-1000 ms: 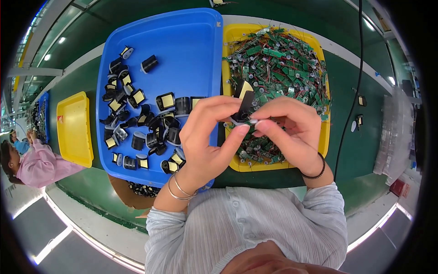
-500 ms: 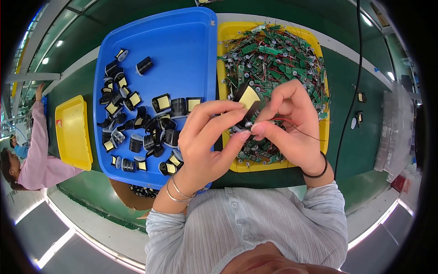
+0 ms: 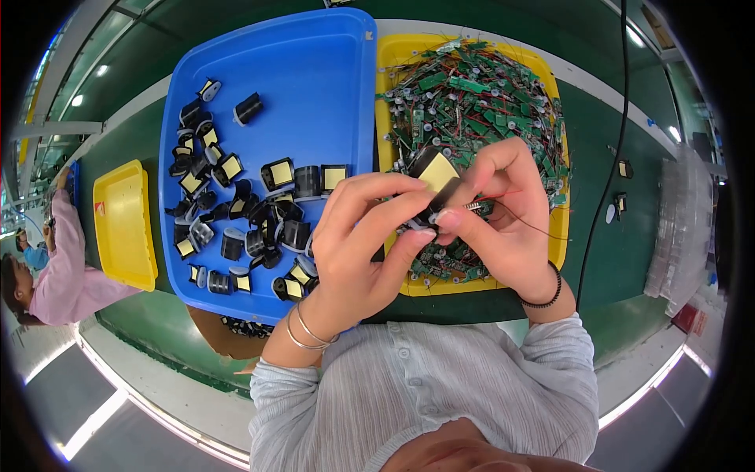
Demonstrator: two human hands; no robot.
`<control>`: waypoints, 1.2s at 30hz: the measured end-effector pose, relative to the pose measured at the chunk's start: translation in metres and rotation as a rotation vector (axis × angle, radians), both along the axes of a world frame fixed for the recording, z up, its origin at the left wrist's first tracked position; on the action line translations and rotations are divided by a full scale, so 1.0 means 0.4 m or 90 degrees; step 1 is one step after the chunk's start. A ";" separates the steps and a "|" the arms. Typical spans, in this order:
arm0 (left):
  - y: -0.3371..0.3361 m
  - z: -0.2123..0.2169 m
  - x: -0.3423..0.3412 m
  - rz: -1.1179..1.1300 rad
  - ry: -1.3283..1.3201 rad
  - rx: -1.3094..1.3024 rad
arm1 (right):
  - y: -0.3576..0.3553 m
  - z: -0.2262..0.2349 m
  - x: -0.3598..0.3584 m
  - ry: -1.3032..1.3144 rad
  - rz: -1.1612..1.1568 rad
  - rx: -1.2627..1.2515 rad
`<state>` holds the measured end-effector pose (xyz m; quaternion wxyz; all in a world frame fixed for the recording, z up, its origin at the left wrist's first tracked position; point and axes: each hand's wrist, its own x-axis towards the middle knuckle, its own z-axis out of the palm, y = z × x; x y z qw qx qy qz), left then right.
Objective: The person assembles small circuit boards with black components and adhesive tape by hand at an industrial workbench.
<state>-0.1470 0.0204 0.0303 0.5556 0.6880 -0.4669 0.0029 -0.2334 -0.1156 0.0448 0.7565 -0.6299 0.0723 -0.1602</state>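
Note:
Over the near part of the yellow tray (image 3: 560, 250), my left hand (image 3: 354, 240) grips a black plastic housing (image 3: 439, 175) with a pale yellow pad on its face. Thumb and fingers of my right hand (image 3: 507, 224) are closed at the housing's right end. A small green circuit board (image 3: 483, 208) with thin red and dark wires sits between the right hand's fingers and palm, its inner end hidden by the fingertips. Whether the board enters the housing cannot be seen. Many similar boards (image 3: 472, 98) with wires fill the yellow tray beneath.
To the left lies a blue tray (image 3: 307, 86) with several black housings (image 3: 307, 182). Further left are a second yellow tray (image 3: 126, 228) and a person in a pink sleeve (image 3: 71, 267). A black cable (image 3: 604, 189) hangs at right, near loose parts (image 3: 620, 204) and stacked clear plastic (image 3: 678, 228).
The housing has turned slightly and shifted right, its yellow pad now facing up more fully. More of the circuit board shows beside my right fingers. Both hands keep their grip.

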 end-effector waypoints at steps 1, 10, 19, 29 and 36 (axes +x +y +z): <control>0.000 -0.003 0.000 0.009 -0.003 -0.005 | 0.005 -0.007 0.002 0.001 0.001 -0.001; 0.002 -0.002 -0.014 0.082 -0.093 -0.009 | 0.029 -0.029 0.007 -0.069 -0.075 -0.073; -0.001 0.001 -0.019 0.088 -0.113 -0.011 | 0.019 -0.041 -0.003 -0.079 -0.057 -0.193; 0.000 -0.001 0.012 0.038 -0.024 0.006 | -0.007 0.008 0.000 0.006 -0.034 -0.106; 0.018 0.011 0.009 0.045 0.042 0.047 | -0.015 0.009 0.005 -0.179 -0.147 -0.640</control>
